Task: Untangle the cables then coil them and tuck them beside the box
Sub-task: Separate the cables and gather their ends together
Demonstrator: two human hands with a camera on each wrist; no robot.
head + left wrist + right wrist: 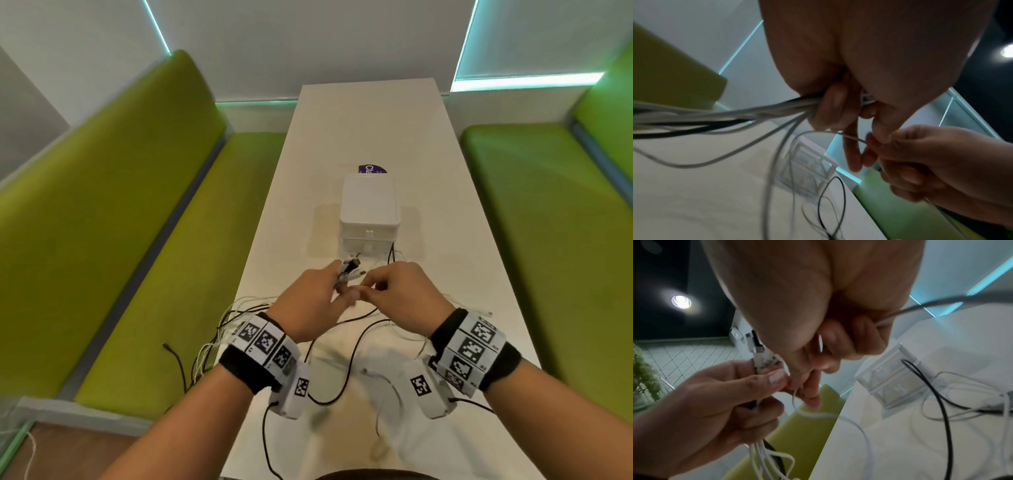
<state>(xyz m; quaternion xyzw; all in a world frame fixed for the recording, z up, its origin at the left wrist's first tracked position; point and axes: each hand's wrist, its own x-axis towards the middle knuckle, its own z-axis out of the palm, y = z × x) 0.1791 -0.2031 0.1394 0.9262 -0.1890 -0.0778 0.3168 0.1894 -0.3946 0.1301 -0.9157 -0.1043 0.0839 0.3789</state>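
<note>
My left hand point(310, 301) grips a bunch of cable ends, white and black, plugs point(349, 268) sticking out past the fingers. My right hand point(399, 291) pinches one thin white cable point(797, 402) just beside that bunch. Both hands are raised over the near half of the table point(445, 205), in front of the box point(370, 209), which stands about mid-table.

The rest of the cables point(346, 370) sprawl across the near end; some hang over the near left edge. Loose loops also lie against the box front.

Step in hand, as I judge it: gathering ends and freeing one strand.

- Keep the left grip firm, plugs aligned.
- Draw the pinched white cable out slowly, following it by touch.
- If it binds, stop; feed slack back rather than pull.
- Watch the strands hanging off the edge; they may snag.
</note>
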